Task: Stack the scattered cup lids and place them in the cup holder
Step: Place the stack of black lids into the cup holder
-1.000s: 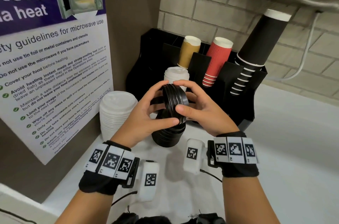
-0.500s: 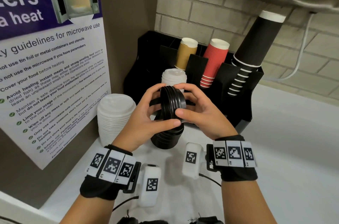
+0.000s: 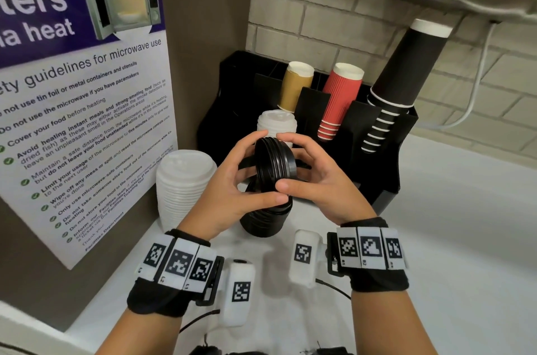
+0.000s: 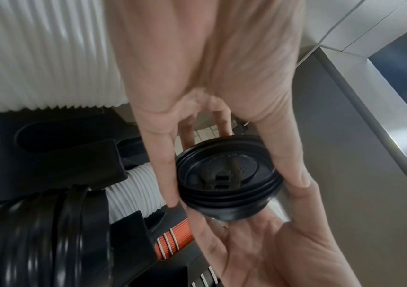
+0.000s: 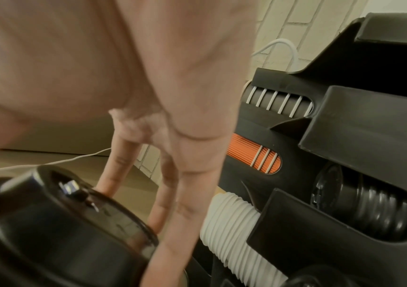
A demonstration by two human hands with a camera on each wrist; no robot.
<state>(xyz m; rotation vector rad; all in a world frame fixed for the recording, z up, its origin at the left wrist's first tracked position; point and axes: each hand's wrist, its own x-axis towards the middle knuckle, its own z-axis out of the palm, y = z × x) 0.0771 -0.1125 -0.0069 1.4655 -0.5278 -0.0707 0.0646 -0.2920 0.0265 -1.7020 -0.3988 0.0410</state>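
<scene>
Both hands — left hand [image 3: 229, 183] and right hand [image 3: 313, 180] — curl their fingers round a short stack of black plastic cup lids [image 3: 274, 164], turned on edge, just in front of the black plastic cup holder [image 3: 386, 151] — above a taller black lid stack [image 3: 263, 222] on the white counter [image 3: 436, 238].

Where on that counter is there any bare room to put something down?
The widest bare stretch of white counter lies right of the black cup holder, out to the brick wall. It is crowded on the other side: a white lid stack by the poster, a black lid stack beside it, and both hands directly above.
</scene>
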